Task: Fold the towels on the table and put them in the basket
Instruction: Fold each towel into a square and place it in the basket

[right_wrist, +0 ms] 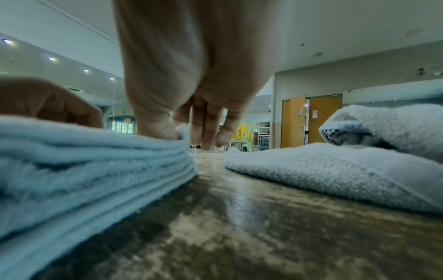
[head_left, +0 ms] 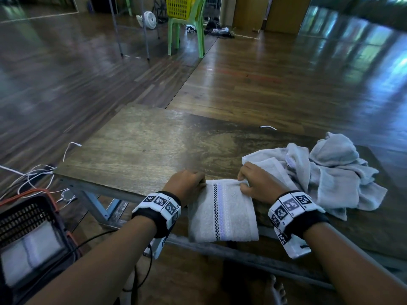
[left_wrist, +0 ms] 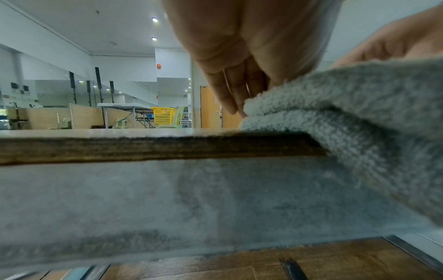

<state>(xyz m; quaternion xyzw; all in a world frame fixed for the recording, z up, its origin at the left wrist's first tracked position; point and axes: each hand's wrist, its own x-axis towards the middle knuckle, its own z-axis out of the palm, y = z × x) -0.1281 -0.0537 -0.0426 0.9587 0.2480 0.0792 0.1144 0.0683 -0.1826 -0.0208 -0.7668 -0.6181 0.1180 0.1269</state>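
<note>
A folded grey towel [head_left: 222, 212] [left_wrist: 347, 113] [right_wrist: 84, 161] with a checkered stripe lies at the near edge of the wooden table [head_left: 143, 146], its front part hanging over the edge. My left hand [head_left: 187, 183] [left_wrist: 230, 91] grips its far left corner with curled fingers. My right hand [head_left: 253, 183] [right_wrist: 191, 123] pinches its far right corner between thumb and fingers. A heap of unfolded grey towels [head_left: 330, 177] [right_wrist: 335, 170] lies on the table to the right. A black basket [head_left: 22, 214] stands low at the left, with a folded towel [head_left: 30, 256] inside.
White and orange cables [head_left: 33, 175] trail on the floor left of the table. Far back, a yellow basket [head_left: 180, 7] sits on a green plastic chair [head_left: 193, 29]. The table's left half is bare wood. A bare foot [head_left: 275, 289] shows under the table edge.
</note>
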